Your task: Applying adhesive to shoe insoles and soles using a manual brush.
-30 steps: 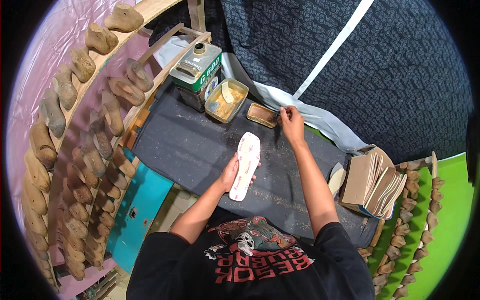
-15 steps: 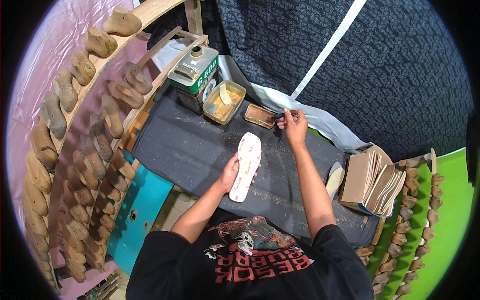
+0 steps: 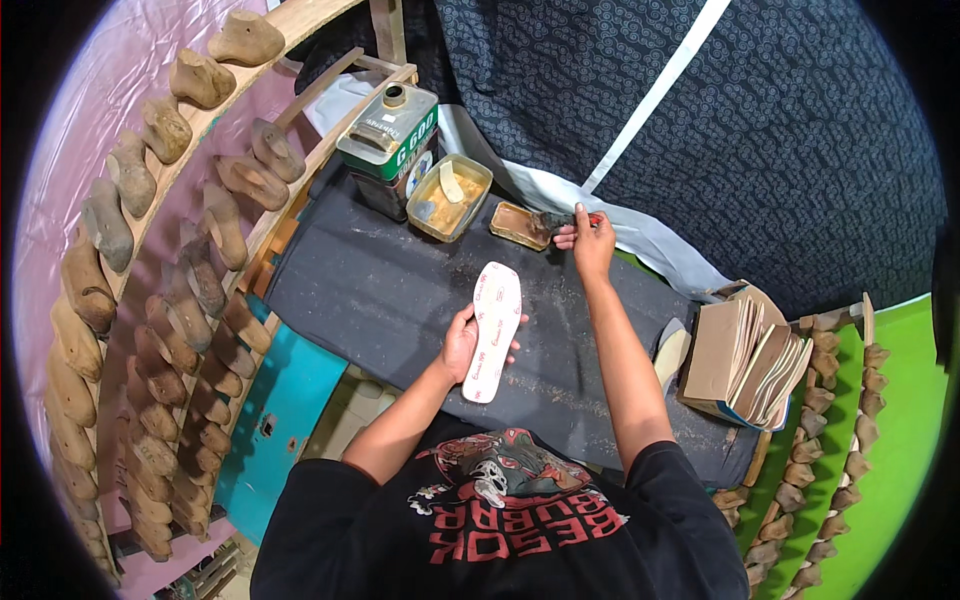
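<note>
My left hand (image 3: 459, 345) is closed around a long white shoe insole (image 3: 491, 325) with red printing, held up over the dark-covered table, its narrow waist between thumb and fingers. Farther off, my right hand (image 3: 594, 246) grips a brush (image 3: 551, 221) with a dark head and a bit of red at its handle. The brush points left, its head at the right end of a small rectangular container (image 3: 521, 243) holding something brown. Whether the bristles touch the contents I cannot tell. Left of that container stands a larger clear tub (image 3: 440, 235) with yellowish residue and a pale strip inside.
A green-and-black metal can (image 3: 385, 160) stands at the table's far left. Cardboard pieces fill a box (image 3: 715, 350) at the right. Racks of wooden shoe lasts (image 3: 130, 175) line the left side, with more lasts (image 3: 800, 455) at lower right. Dark patterned cloth (image 3: 800, 150) hangs behind.
My right hand has shifted slightly right, and the brush now lies flatter with more of it showing. The insole in my left hand has barely moved.
</note>
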Action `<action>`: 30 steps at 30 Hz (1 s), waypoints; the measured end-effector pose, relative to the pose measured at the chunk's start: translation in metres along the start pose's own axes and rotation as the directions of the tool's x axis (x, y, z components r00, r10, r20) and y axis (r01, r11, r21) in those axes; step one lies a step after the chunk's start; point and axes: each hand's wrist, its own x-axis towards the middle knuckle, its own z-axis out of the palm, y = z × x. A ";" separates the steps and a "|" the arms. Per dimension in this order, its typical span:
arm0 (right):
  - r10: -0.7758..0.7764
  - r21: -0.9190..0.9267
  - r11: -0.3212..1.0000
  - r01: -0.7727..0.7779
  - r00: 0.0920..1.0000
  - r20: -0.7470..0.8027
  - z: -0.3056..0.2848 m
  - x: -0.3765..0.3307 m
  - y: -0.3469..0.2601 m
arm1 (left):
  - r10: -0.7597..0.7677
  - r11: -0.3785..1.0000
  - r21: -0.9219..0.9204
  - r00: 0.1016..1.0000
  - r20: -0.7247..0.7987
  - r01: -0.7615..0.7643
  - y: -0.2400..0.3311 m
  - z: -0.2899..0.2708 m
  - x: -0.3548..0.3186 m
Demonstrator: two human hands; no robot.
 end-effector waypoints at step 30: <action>-0.478 -0.519 0.564 0.642 0.767 0.429 -0.024 -0.103 -0.134 | -0.050 0.998 0.054 0.985 0.164 0.042 -0.013 0.045 0.039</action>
